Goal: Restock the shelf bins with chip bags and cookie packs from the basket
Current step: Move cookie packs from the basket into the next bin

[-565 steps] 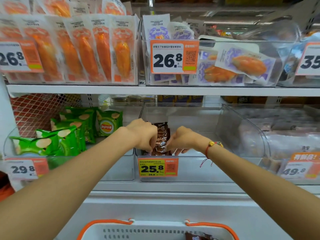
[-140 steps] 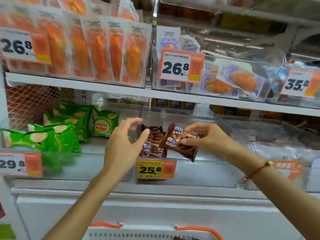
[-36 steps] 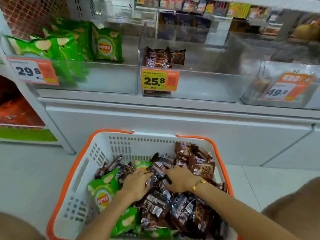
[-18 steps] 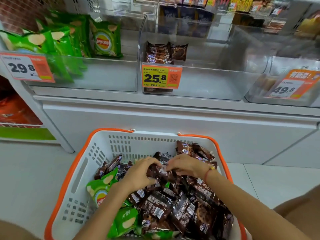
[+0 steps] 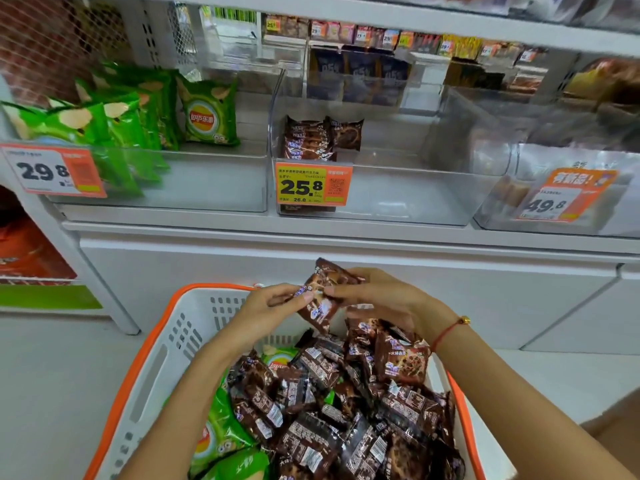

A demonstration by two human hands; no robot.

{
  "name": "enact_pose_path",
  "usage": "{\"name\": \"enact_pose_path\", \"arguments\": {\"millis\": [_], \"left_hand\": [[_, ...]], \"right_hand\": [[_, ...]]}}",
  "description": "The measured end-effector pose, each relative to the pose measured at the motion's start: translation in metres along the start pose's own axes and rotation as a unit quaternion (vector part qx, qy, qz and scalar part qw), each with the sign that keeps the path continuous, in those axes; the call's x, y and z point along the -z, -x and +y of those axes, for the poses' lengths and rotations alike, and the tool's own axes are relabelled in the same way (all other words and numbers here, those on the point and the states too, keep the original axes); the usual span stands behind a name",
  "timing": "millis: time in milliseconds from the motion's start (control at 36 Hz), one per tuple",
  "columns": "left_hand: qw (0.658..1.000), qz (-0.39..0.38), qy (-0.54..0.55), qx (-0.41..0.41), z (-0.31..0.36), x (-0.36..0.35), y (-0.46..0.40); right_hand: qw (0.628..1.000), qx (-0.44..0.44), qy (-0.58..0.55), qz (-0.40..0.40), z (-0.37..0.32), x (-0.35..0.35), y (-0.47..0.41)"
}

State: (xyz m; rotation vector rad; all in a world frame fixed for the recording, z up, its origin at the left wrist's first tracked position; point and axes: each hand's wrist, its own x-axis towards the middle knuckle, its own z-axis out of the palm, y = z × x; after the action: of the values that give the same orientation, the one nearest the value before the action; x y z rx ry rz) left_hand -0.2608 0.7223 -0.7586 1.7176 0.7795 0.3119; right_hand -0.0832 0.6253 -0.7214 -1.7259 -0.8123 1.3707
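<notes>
Held cookie pack (image 5: 323, 296): dark brown, blue-white label. Below the grip, basket (image 5: 162, 358): white, orange rim; chip bags (image 5: 221, 434): green.
</notes>
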Motion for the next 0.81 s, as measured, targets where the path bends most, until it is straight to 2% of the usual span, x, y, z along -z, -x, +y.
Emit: {"name": "enact_pose_path", "arguments": {"millis": [111,167,222,278,333,500,611,694,806], "left_hand": [[0.998,0.036,0.038,-0.031,0.015,-0.002,0.003],[0.998,0.035,0.035,-0.042,0.021,0.001,0.001],[0.997,0.044,0.009,-0.061,0.027,0.005,-0.001],[0.996,0.051,-0.01,-0.078,0.037,0.009,-0.003],[0.994,0.053,-0.025,-0.094,0.05,0.014,-0.007],[0.974,0.111,-0.009,-0.199,0.098,0.036,-0.022],[0.938,0.227,-0.006,-0.263,0.124,0.062,-0.048],[0.907,0.304,-0.082,-0.278,0.13,0.081,-0.072],[0.897,0.332,-0.143,-0.255,0.133,0.092,-0.093]], "right_hand": [[0.997,0.051,-0.007,0.058,-0.006,-0.005,0.002],[0.987,0.117,0.064,0.092,-0.013,-0.004,0.005],[0.961,0.194,0.166,0.11,-0.023,0.0,0.011],[0.931,0.248,0.249,0.102,-0.034,0.005,0.016],[0.915,0.271,0.285,0.088,-0.049,0.01,0.021],[0.909,0.287,0.279,0.114,-0.103,0.028,0.031],[0.923,0.268,0.222,0.161,-0.14,0.053,0.032],[0.926,0.239,0.215,0.199,-0.165,0.077,0.02],[0.918,0.204,0.228,0.251,-0.188,0.108,-0.013]]}}
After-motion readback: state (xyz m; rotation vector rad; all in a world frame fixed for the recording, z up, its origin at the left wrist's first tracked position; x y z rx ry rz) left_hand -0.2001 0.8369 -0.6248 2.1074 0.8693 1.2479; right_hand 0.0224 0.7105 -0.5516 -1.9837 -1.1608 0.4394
